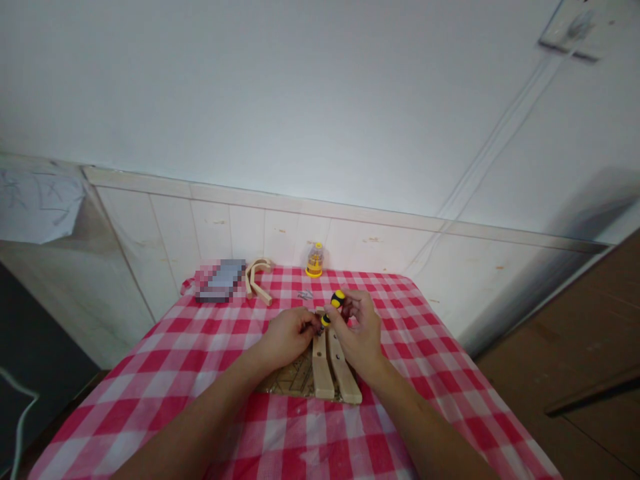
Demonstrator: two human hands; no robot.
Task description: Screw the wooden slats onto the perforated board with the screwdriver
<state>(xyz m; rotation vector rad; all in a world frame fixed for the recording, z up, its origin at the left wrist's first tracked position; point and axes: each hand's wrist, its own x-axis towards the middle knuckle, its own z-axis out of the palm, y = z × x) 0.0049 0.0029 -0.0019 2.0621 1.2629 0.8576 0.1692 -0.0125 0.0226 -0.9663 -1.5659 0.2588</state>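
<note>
My right hand (361, 331) is closed around a yellow and black screwdriver (339, 298), which slants down toward a pale wooden piece (323, 373). At the screwdriver's lower end, my left hand (293, 335) has its fingers pinched together beside the wood; whatever sits between the fingertips is too small to make out. A second wooden piece (347, 380), with dark holes, lies alongside the first, partly behind my right hand. Both pieces rest on a flat brown patterned board (285, 381).
Small metal pieces (305, 295) lie beyond my hands. A yellow-capped bottle (315, 261) stands near the wall. Curved wooden parts (257, 283) and a blurred dark flat object (221, 281) are at the back left. A red-and-white checked cloth (200, 360) covers the table.
</note>
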